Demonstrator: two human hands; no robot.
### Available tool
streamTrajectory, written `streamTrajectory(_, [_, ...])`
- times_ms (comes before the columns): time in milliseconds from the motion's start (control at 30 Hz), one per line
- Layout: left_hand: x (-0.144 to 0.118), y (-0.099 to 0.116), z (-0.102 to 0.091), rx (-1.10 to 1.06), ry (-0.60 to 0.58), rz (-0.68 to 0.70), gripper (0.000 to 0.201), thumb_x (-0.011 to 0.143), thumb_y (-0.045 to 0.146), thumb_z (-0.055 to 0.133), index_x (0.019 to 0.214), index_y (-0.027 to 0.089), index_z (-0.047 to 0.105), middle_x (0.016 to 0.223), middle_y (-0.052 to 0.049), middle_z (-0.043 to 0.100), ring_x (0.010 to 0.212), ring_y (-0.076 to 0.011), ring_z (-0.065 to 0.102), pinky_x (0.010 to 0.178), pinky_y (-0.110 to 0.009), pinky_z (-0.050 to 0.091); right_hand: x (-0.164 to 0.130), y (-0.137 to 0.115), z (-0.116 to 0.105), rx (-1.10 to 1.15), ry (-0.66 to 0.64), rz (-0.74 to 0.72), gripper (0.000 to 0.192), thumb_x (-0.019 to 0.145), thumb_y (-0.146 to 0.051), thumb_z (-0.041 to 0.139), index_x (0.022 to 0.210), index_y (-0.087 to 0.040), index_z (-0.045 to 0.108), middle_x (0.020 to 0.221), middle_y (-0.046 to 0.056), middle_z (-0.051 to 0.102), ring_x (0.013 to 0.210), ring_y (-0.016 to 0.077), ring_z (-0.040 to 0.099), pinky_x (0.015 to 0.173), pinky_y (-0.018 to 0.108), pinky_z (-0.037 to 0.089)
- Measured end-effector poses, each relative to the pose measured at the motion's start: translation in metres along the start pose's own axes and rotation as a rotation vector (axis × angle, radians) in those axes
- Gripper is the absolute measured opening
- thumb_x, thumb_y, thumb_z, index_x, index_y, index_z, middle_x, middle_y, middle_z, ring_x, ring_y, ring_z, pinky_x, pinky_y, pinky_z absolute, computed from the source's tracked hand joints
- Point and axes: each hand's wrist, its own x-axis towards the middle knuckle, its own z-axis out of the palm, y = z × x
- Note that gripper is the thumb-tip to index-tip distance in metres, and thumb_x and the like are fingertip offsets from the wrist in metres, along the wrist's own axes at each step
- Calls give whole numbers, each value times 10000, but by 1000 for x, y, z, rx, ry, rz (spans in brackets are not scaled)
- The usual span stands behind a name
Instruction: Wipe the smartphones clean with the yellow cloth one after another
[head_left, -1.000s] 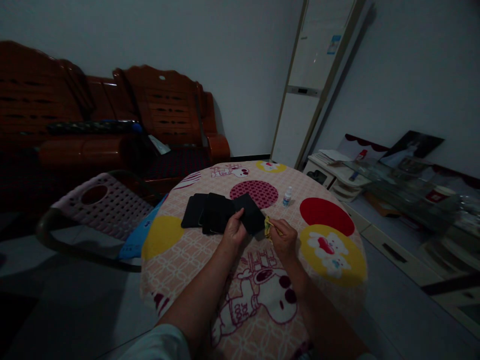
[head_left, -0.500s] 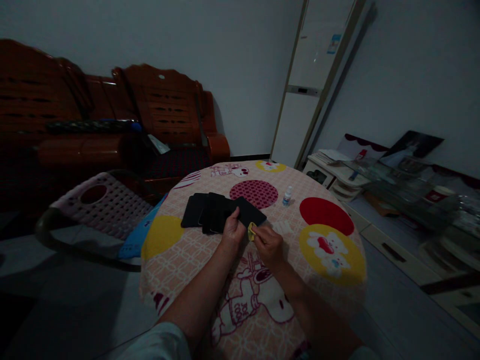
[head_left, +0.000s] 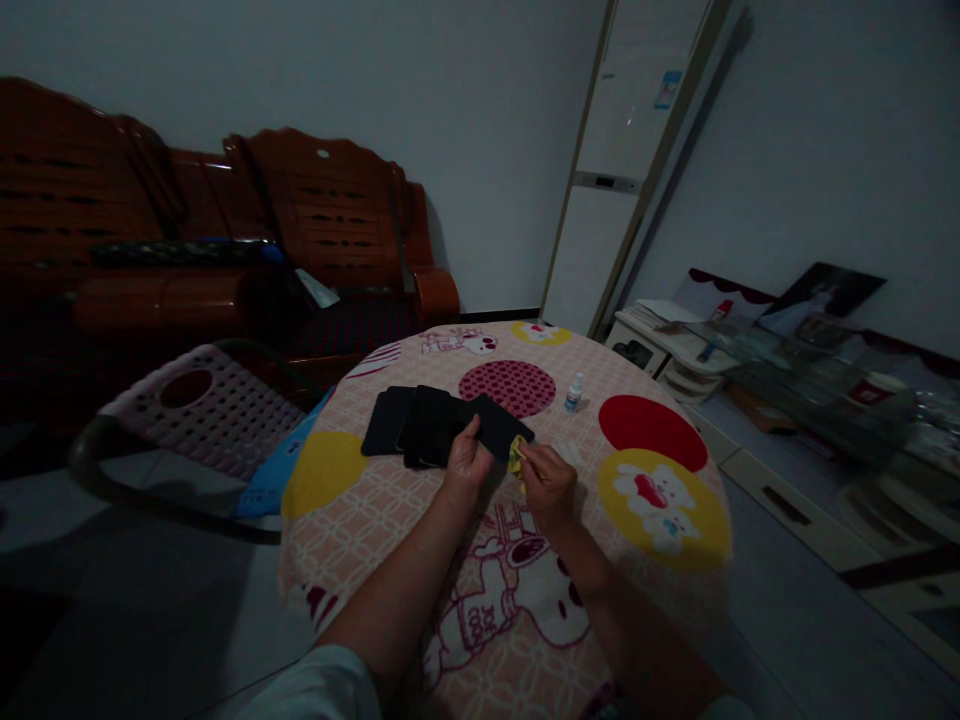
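On a round table with a cartoon-print cloth [head_left: 660, 520], my left hand [head_left: 466, 462] grips a black flat rectangular object [head_left: 499, 425] by its near edge. My right hand [head_left: 549, 486] pinches a small yellow cloth [head_left: 516, 456] against that object's right corner. Several more black flat objects [head_left: 409, 425] lie overlapped on the cloth just left of my left hand.
A small white bottle [head_left: 574, 392] stands beyond my hands. A pink perforated plastic chair [head_left: 210, 405] is at the table's left. Red-brown wooden sofas [head_left: 330, 230] line the far wall. A tall white unit [head_left: 622, 170] and a low cluttered cabinet [head_left: 750, 360] stand right.
My right hand with the yellow cloth moved left onto the black object, then slid back a little toward its right corner. The held black object dropped flatter.
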Motion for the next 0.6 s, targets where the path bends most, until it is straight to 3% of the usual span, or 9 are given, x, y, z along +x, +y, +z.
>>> streamTrajectory(167, [-2, 3, 1, 19, -1, -23, 337, 958, 280, 369, 1071, 85, 620, 809, -89, 712, 786, -177, 690, 893, -336, 494, -8, -9, 8, 16, -137, -100, 305, 853, -111, 485, 1065, -207, 684, 852, 63, 677, 783, 148, 650, 696, 252, 536])
streamTrajectory(367, [-7, 2, 9, -57, -84, 181, 452, 971, 411, 300, 987, 147, 666, 795, -57, 716, 778, -156, 679, 834, -309, 506, -5, -1, 5, -11, -77, -45, 298, 821, -88, 491, 1010, -187, 700, 838, 72, 667, 732, 152, 641, 650, 260, 526])
streamTrajectory(600, [-2, 4, 5, -37, -38, 135, 454, 963, 399, 342, 768, 136, 655, 715, -53, 696, 703, -151, 665, 786, -295, 515, -7, -1, 4, -84, -175, -123, 307, 838, -83, 466, 1040, -190, 672, 819, 60, 642, 745, 151, 618, 673, 259, 514])
